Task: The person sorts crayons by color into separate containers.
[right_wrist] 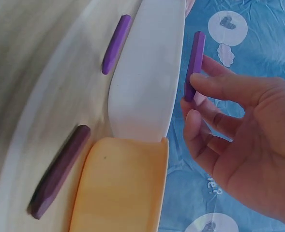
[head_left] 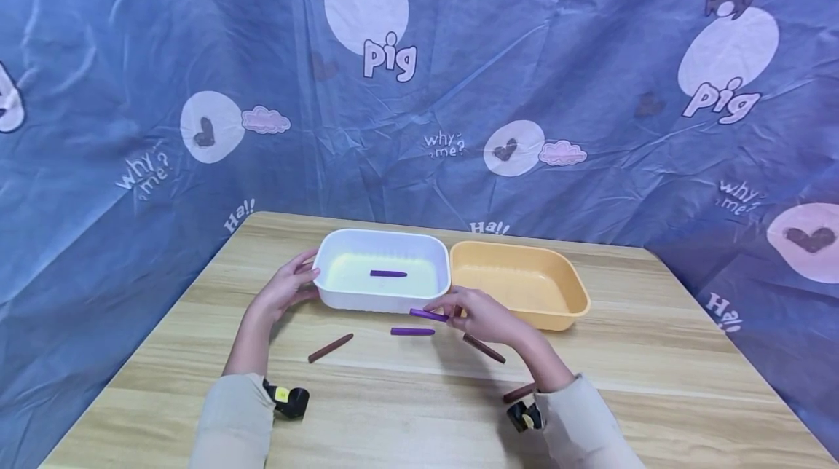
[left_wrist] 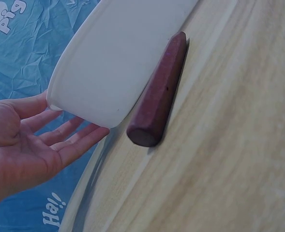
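My right hand pinches a purple crayon between thumb and fingers, just above the near right corner of the white basin. At that basin's left end, my left hand touches the wall with its fingers extended. Inside the white basin lies another purple crayon. A third purple crayon lies on the table in front. To its left is a brown crayon, and to its right a second brown crayon. Another brown crayon is partly hidden by the right wrist.
An orange basin stands against the white one on its right. Both sit toward the back of the wooden table. A blue printed cloth hangs behind and at the sides.
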`<act>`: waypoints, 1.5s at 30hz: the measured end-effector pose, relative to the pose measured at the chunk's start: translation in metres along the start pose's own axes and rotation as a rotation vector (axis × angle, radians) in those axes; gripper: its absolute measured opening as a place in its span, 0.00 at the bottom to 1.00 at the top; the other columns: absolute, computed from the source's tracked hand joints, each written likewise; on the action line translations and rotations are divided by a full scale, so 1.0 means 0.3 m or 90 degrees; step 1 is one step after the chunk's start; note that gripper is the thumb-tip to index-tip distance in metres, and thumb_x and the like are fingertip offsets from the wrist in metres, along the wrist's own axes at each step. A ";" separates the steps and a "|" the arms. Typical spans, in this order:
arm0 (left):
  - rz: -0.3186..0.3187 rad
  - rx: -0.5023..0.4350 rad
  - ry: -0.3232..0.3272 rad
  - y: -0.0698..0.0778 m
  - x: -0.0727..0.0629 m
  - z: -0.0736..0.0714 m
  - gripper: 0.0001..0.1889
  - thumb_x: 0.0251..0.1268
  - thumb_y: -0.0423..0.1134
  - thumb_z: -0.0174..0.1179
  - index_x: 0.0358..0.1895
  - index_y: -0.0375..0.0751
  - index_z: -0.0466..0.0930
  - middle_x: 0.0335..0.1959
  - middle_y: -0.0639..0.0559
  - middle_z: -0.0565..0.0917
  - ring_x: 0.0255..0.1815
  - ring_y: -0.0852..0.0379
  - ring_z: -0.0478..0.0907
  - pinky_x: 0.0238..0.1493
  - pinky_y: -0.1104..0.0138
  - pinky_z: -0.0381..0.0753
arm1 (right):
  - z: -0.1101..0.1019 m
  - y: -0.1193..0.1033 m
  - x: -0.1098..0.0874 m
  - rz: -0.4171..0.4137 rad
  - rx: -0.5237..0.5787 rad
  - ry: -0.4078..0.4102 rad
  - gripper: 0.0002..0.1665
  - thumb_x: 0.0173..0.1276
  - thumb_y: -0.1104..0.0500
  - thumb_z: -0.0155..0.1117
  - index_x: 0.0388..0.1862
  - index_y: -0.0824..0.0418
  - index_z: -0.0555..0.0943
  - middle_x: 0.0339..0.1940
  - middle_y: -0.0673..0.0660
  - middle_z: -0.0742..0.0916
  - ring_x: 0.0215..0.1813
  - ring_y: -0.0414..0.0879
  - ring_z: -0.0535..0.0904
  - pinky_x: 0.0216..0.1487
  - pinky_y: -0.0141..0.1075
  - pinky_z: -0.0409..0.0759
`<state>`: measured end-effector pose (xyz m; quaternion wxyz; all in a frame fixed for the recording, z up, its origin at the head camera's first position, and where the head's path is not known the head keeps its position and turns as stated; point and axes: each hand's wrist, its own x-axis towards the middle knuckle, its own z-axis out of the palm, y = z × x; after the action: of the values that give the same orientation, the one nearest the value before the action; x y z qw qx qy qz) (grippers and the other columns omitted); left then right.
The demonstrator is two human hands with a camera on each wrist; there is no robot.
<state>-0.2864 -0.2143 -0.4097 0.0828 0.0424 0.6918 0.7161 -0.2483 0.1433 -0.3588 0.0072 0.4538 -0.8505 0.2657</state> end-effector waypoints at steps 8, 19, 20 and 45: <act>0.000 0.006 0.002 0.003 -0.001 -0.005 0.31 0.70 0.29 0.43 0.72 0.35 0.41 0.68 0.29 0.51 0.64 0.34 0.57 0.57 0.51 0.69 | -0.015 0.002 0.057 0.025 -0.024 -0.001 0.25 0.50 0.78 0.56 0.47 0.62 0.82 0.27 0.50 0.78 0.32 0.42 0.72 0.34 0.36 0.76; 0.001 0.002 0.000 -0.004 0.000 -0.009 0.31 0.70 0.29 0.43 0.72 0.34 0.41 0.68 0.29 0.51 0.63 0.34 0.57 0.57 0.51 0.70 | -0.025 0.011 0.143 0.066 -0.065 -0.008 0.24 0.54 0.75 0.60 0.49 0.59 0.82 0.30 0.51 0.78 0.32 0.42 0.71 0.34 0.33 0.74; 0.000 0.001 0.001 -0.005 0.000 -0.008 0.31 0.69 0.29 0.44 0.72 0.34 0.42 0.68 0.29 0.51 0.63 0.34 0.58 0.57 0.51 0.70 | -0.024 0.014 0.151 0.066 -0.068 -0.008 0.23 0.54 0.74 0.60 0.49 0.59 0.82 0.30 0.51 0.78 0.32 0.42 0.72 0.34 0.32 0.74; 0.001 -0.001 0.003 0.000 0.010 -0.005 0.30 0.70 0.30 0.43 0.72 0.35 0.42 0.67 0.29 0.52 0.62 0.35 0.59 0.57 0.51 0.70 | 0.020 0.100 0.345 0.110 -0.158 -0.036 0.24 0.55 0.75 0.56 0.47 0.57 0.83 0.31 0.53 0.80 0.36 0.46 0.74 0.39 0.34 0.75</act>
<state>-0.2895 -0.2153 -0.4098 0.0807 0.0414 0.6912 0.7170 -0.3310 0.0745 -0.3512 0.0164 0.3821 -0.9124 0.1457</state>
